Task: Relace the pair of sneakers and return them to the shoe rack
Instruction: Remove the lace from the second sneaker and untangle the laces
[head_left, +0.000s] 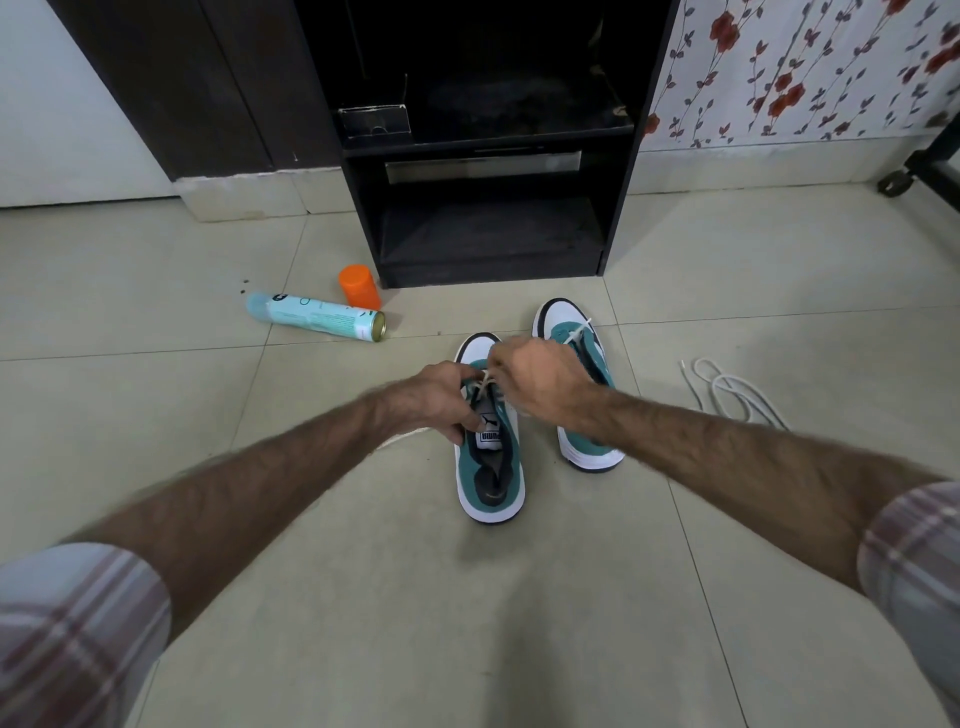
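Two white and teal sneakers stand on the tiled floor, toes pointing away from me. Over the near sneaker (491, 467) both my hands work a white lace (485, 383). My left hand (436, 397) grips the sneaker's left side by the tongue, with its fingers closed around it. My right hand (540, 376) pinches the lace above the eyelets. The far sneaker (587, 441) stands just to the right, with a bit of lace at its front eyelets. A loose white lace (727, 389) lies coiled on the floor further right.
The black shoe rack (488, 171) stands straight ahead, its shelves dark and a small box on the upper one. A teal spray can (317, 323) lies on its side left of the rack beside an orange cap (359, 286). A wheeled leg (893, 184) shows at far right.
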